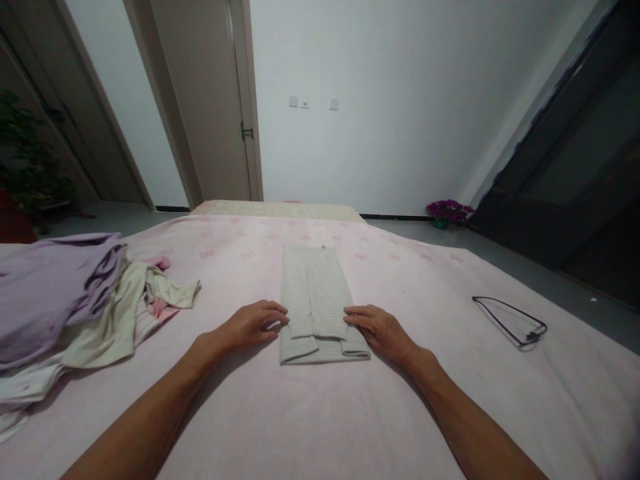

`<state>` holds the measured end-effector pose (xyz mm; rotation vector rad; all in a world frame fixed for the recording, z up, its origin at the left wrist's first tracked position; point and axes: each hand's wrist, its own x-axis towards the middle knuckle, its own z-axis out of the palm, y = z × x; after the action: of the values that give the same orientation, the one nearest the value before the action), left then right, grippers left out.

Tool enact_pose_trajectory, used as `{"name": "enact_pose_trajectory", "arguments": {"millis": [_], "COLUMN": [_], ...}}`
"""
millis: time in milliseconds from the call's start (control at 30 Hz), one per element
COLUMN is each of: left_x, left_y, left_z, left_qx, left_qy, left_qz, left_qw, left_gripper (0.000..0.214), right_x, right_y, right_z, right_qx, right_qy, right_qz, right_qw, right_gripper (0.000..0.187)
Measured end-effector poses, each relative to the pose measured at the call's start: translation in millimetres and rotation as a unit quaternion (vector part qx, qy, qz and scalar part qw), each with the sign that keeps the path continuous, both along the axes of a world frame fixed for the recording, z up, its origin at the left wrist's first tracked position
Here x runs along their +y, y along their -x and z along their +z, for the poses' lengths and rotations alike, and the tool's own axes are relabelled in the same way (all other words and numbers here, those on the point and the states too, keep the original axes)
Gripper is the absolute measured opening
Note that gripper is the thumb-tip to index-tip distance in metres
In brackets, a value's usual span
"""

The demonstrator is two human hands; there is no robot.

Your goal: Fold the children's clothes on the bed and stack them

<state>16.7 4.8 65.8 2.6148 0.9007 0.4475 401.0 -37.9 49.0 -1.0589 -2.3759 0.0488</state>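
A pale grey-green ribbed garment (317,293) lies folded into a long, narrow rectangle on the pink bedspread (300,420). Its near end shows stepped layers, with the lowest layer reaching furthest toward me. At its left edge, my left hand (255,322) touches the cloth with its fingertips, thumb and fingers apart. On the opposite edge rest the outstretched fingers of my right hand (377,328); its thumb is mostly hidden. The garment lies flat between both hands, and neither hand lifts it.
To the left is a loose heap of clothes, with a purple garment (55,287) over a cream one (113,327). Black-framed eyeglasses (510,322) lie on the right of the bedspread. Beyond the bed are a door (205,100), a white wall and purple flowers (449,211).
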Motion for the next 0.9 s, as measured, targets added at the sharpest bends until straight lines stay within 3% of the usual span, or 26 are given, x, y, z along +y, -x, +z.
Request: {"name": "enact_pose_trajectory", "arguments": {"millis": [333,533,700,800,900], "left_x": [-11.7,-12.1,-15.7,-13.8,-9.5], "left_y": [-19.1,-22.0,-26.1,-32.4,-34.5], "left_z": [-13.7,-17.6,-17.1,-19.9,-19.7], "left_qx": [-0.019,-0.076,-0.084,-0.075,-0.084], "left_qy": [-0.12,-0.115,-0.111,-0.151,-0.186], "left_qz": [-0.001,-0.008,-0.004,0.027,0.015], "left_qw": [0.993,0.99,0.99,0.985,0.979], "left_gripper": [0.032,0.034,0.037,0.028,0.023], "right_x": [2.1,8.6,7.3,6.1,4.9], "right_y": [0.4,0.6,5.5,10.0,13.9], "right_z": [-6.8,-12.2,-6.3,-0.1,6.6], "right_qx": [0.047,0.03,0.004,-0.028,-0.038], "right_qy": [0.033,0.003,-0.002,-0.015,-0.014], "right_qz": [0.053,0.041,0.028,0.012,-0.002], "right_qw": [0.997,0.999,1.0,0.999,0.999], "right_gripper": [0.041,0.047,0.048,0.044,0.041]}}
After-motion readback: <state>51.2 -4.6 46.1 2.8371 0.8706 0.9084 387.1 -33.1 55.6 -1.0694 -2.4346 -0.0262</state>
